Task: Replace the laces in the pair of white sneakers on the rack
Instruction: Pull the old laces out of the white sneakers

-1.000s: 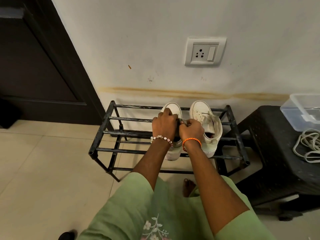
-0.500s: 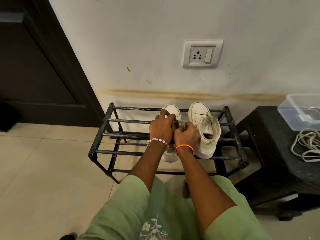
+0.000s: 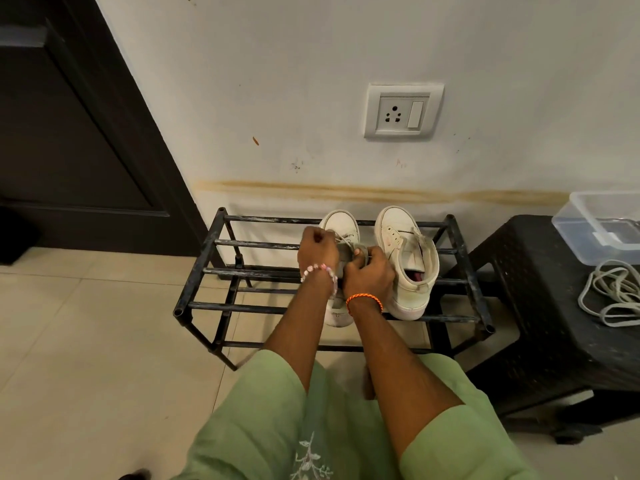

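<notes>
Two white sneakers stand toe-to-wall on the top bars of a black metal rack (image 3: 207, 265). Both my hands work over the left sneaker (image 3: 343, 223), hiding most of it. My left hand (image 3: 317, 251) is fisted and pinches a thin pale lace (image 3: 341, 237) that runs from the shoe's eyelets. My right hand (image 3: 369, 275) grips the shoe's tongue and upper. The right sneaker (image 3: 407, 265) stands untouched beside them, its collar gaping with no lace across the top.
A black plastic stool (image 3: 540, 306) stands to the right, carrying a clear plastic box (image 3: 602, 223) and a loose coil of white laces (image 3: 613, 296). A dark door (image 3: 69, 133) is at the left, a wall socket (image 3: 403, 110) above the rack, beige floor tiles (image 3: 86, 358) around.
My left hand has shifted left and up from the shoe, drawing the lace out taut. My right hand stays on the left sneaker. The camera has tilted slightly.
</notes>
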A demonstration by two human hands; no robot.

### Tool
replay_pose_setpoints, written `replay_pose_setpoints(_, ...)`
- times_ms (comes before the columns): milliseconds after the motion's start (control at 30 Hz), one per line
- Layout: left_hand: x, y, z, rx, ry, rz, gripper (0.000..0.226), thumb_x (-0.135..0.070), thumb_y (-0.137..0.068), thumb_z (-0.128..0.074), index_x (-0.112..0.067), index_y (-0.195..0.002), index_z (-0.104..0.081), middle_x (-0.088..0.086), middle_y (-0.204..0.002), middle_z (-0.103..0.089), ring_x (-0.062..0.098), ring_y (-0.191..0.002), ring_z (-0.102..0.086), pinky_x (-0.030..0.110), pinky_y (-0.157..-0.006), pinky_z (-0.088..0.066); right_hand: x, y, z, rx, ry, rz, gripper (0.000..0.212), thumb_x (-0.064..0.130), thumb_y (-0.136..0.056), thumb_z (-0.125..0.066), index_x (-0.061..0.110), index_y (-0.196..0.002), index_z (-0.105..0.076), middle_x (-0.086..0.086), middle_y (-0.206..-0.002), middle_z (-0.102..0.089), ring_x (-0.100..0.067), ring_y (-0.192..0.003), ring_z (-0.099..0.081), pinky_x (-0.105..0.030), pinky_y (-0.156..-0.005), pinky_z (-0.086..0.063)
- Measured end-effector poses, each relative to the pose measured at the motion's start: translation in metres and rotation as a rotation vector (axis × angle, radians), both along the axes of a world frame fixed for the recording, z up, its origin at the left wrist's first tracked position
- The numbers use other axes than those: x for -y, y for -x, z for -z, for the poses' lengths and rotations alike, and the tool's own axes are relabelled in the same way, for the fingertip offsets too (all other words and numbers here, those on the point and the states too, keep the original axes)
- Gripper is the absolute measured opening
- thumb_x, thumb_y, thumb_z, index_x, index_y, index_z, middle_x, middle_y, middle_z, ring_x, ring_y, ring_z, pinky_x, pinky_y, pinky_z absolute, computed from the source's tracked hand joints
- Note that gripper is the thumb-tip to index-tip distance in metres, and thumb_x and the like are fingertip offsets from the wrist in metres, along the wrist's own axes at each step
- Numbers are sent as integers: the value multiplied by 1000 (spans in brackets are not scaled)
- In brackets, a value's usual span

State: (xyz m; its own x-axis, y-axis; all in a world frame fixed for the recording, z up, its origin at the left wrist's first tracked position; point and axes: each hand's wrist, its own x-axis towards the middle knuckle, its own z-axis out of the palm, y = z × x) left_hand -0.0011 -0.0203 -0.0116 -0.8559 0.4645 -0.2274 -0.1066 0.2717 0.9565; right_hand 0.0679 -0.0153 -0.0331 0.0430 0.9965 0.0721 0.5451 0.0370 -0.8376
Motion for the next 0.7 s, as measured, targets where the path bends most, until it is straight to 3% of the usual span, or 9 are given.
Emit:
replay_pose_setpoints(33, -3, 6, 0, 149, -13, -11, 6, -17, -92, -54, -13, -90, -58, 7, -93, -60, 25, -90, -56, 22, -66, -39, 0, -1, 0, -6, -3, 10, 14, 17, -86, -54, 6, -91, -62, -16, -96, -66, -35, -91, -58, -30, -65, -33)
replay_pose_setpoints(133, -4, 24, 7, 445, 23, 121, 30, -19, -97, -44, -3, -118, -58, 17, -124, -57, 32, -109, -58, 23, -60, -45, 0, -2, 1, -11, -31, 10, 14, 16, -87, -55, 6, -91, -63, -14, -96, -66, -33, -90, -58, -28, -65, -33)
replay_pose_setpoints(233, -2, 33, 9, 466, 11, 153, 15, -13, -95, -44, -14, -85, -55, 13, -109, -51, 18, -72, -54, 23, -58, -40, 1, 0, 1, -10, -34, 16, 13, 16, -87, -55, 6, -91, -62, -14, -97, -66, -32, -91, -57, -27, -66, -32)
replay_pose_setpoints(300, -2, 27, 2, 320, -56, 35, 12, -7, -90, -47, -12, -92, -58, 9, -101, -56, 18, -69, -52, 24, -59, -42, 1, 1, 2, -3, -27, 24, 13, 15, -87, -54, 6, -91, -62, -13, -97, -65, -32, -91, -57, -27, -65, -31)
replay_pose_setpoints(333, -1, 22, -1, 157, -82, 0, 19, -8, -86, -50, -14, -100, -61, 6, -98, -58, 20, -74, -54, 26, -62, -44, 1, 1, 2, 10, -23, 23, 13, 16, -87, -54, 7, -91, -61, -13, -97, -65, -31, -91, -57, -27, -65, -30)
replay_pose_setpoints(400, 8, 14, -8, -284, 56, 157, 23, -22, -81, -54, -25, -99, -69, 0, -101, -60, 21, -96, -54, 31, -80, -42, 0, -1, 2, 32, -17, 15, 13, 17, -88, -53, 7, -92, -61, -12, -98, -64, -30, -92, -56, -28, -65, -31)
replay_pose_setpoints(467, 15, 9, -5, -620, 286, 362, 20, -31, -80, -60, -30, -96, -72, -4, -115, -56, 19, -115, -43, 36, -94, -30, -1, -1, 3, 32, -20, 6, 14, 17, -88, -51, 6, -93, -60, -13, -99, -63, -32, -94, -56, -29, -66, -31)
replay_pose_setpoints(600, 17, 11, -1, -810, 477, 497, 29, -30, -86, -58, -30, -113, -68, 0, -133, -45, 24, -127, -32, 40, -98, -24, -1, 1, 4, 51, -31, 1, 14, 16, -87, -53, 6, -94, -60, -14, -101, -63, -31, -95, -55, -27, -67, -29)
replay_pose_setpoints(700, 14, 11, 2, -815, 486, 518, 28, -30, -88, -59, -28, -114, -67, 2, -137, -41, 24, -128, -31, 40, -98, -24, 0, 1, 5, 53, -36, -1, 15, 17, -86, -53, 6, -95, -59, -14, -101, -62, -32, -94, -56, -28, -67, -31)
